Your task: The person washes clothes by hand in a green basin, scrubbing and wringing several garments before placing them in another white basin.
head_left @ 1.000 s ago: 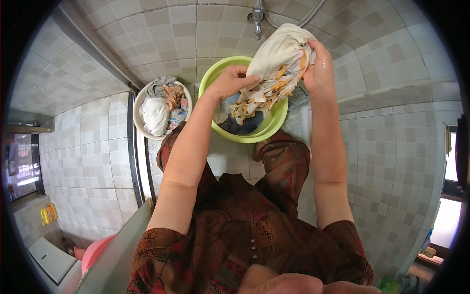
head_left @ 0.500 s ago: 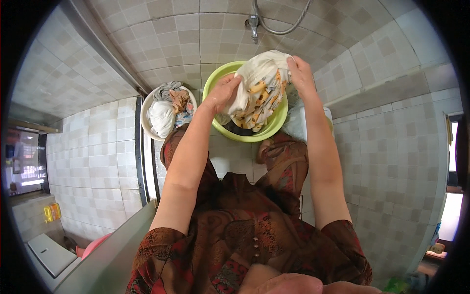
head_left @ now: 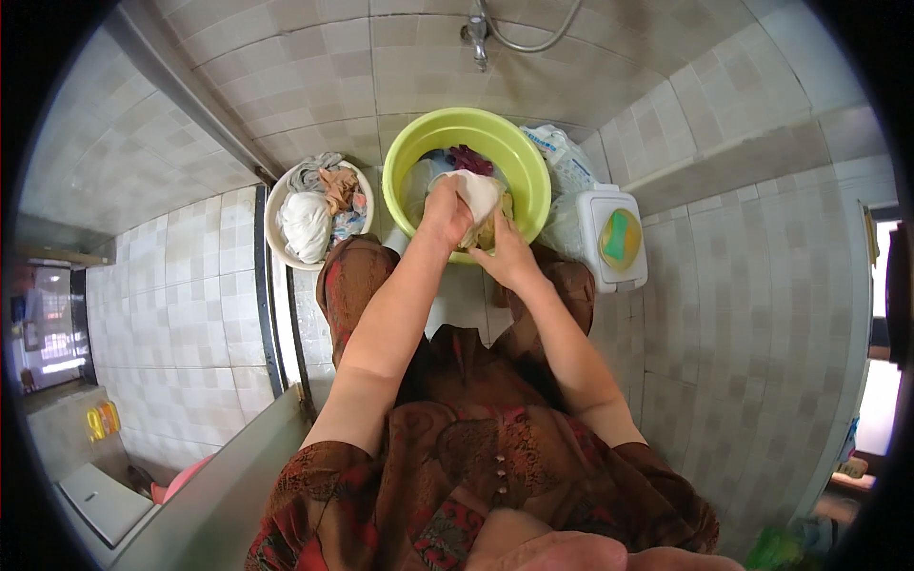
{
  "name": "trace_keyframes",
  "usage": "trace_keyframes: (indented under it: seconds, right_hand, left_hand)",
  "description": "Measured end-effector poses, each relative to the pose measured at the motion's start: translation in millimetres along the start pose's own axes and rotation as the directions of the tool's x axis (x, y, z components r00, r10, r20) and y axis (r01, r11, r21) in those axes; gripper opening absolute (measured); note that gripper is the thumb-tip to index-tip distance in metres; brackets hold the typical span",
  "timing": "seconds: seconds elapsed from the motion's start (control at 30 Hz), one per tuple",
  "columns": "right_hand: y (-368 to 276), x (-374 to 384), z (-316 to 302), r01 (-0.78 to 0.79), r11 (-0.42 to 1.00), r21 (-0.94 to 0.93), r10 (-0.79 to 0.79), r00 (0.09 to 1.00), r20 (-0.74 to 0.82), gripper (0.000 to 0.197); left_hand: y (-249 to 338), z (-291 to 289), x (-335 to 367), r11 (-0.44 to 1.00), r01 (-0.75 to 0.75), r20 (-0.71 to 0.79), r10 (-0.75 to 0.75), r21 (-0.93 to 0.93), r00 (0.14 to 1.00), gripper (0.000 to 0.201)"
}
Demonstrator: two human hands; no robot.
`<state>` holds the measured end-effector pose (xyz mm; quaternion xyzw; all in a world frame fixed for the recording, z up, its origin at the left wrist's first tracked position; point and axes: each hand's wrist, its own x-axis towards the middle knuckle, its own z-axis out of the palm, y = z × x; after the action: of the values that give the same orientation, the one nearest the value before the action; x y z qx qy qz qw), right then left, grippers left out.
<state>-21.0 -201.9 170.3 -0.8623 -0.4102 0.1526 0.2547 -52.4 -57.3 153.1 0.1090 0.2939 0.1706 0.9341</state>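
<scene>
A white garment with a yellow pattern (head_left: 478, 187) is bunched up low over the near side of a lime-green basin (head_left: 540, 186). Around its left side wraps my left hand (head_left: 447, 215), closed on the cloth. My right hand (head_left: 511, 255) grips the lower right of the same bundle between thumb and fingers; part of its grasp is hidden by the folds. Inside the basin, beyond the hands, lie a dark maroon cloth (head_left: 470, 160) and other bluish-grey pieces.
Left of the basin stands a white tub (head_left: 274, 238) heaped with clothes. To the right are a plastic bag (head_left: 562, 157) and a white lidded bin (head_left: 624, 278) carrying a green-and-yellow item (head_left: 620, 238). A metal tap (head_left: 478, 43) with a hose juts from the tiled wall.
The garment, earlier spread wide between both raised hands, is now gathered into a small bundle. Both hands have come lower and closer together, uncovering the basin's far side and the bin.
</scene>
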Motion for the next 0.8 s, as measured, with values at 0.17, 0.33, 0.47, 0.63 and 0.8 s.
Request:
trace_keyframes:
  seconds: [0.17,0.33,0.47,0.63,0.8]
  right_hand:
    - [1.5,19.5,18.7,-0.09,0.995,0.031,0.095,0.943,-0.32,0.051]
    - [9.6,17.4,-1.5,0.191,0.973,0.127,-0.084,0.812,-0.578,0.024]
    - [2.0,25.7,-28.3,0.163,0.938,0.305,0.086,0.745,-0.661,0.018]
    - [-14.1,40.6,-37.7,0.194,0.981,0.013,-0.143,0.768,-0.624,0.013]
    - [-38.2,26.2,9.9,0.202,0.945,-0.258,-0.255,0.948,-0.19,0.016]
  left_hand:
    - [-5.1,11.1,-5.5,0.973,0.093,0.17,-0.057,-0.212,0.984,0.03]
    - [2.7,16.6,-15.1,0.991,0.058,0.39,-0.008,-0.117,0.921,0.028]
    - [-4.2,19.0,-16.5,0.965,-0.137,0.352,0.051,0.223,0.935,0.026]
    - [-34.4,-15.7,25.6,0.948,0.015,0.031,-0.026,0.317,0.999,0.047]
    - [-65.8,-56.7,43.3,0.98,0.185,0.169,-0.195,0.072,0.966,0.042]
